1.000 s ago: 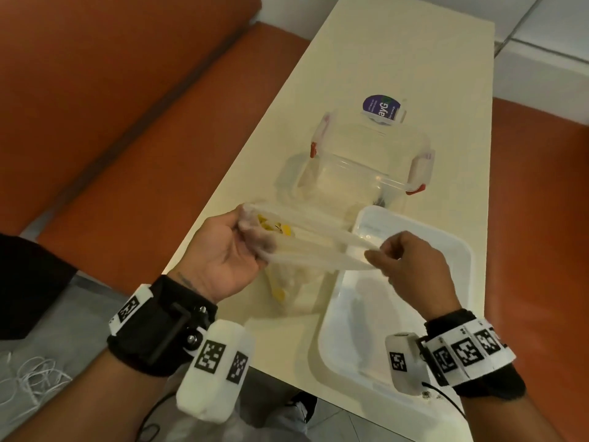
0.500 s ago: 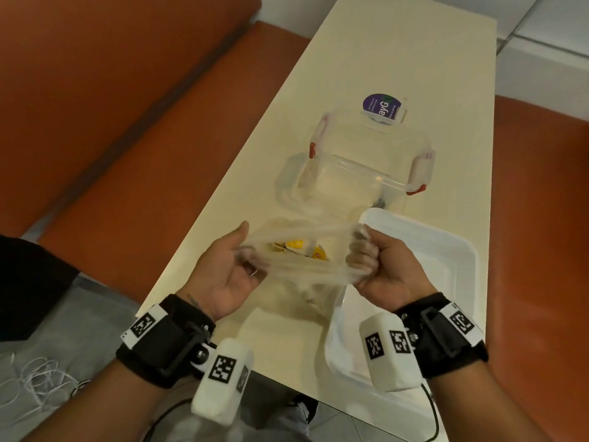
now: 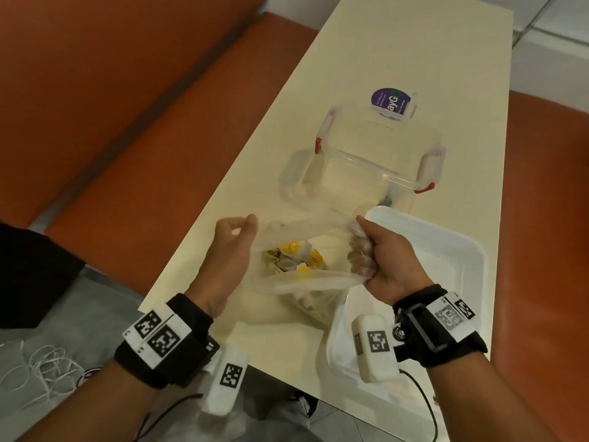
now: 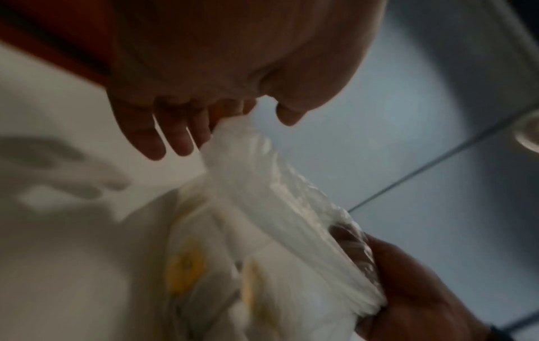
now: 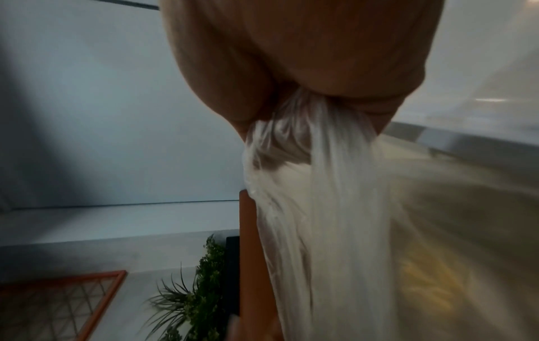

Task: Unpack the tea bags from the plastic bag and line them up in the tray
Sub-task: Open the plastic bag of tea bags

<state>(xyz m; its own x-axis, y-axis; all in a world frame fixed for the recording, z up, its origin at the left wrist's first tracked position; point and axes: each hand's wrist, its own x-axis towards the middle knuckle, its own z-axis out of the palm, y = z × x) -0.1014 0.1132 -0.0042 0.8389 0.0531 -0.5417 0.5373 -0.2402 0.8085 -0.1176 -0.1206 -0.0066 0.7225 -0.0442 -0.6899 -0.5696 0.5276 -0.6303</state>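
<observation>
My right hand [image 3: 387,266] clenches in a fist around the bunched right edge of the clear plastic bag [image 3: 306,282], holding its mouth up. My left hand [image 3: 228,250] hovers just beside the bag's left edge, fingers loosely curled and apparently holding nothing. The tea bags [image 3: 296,258] lie between my hands, down inside the open mouth, closer to the left one. The white tray [image 3: 452,250] sits to the right, beyond my right fist.
</observation>
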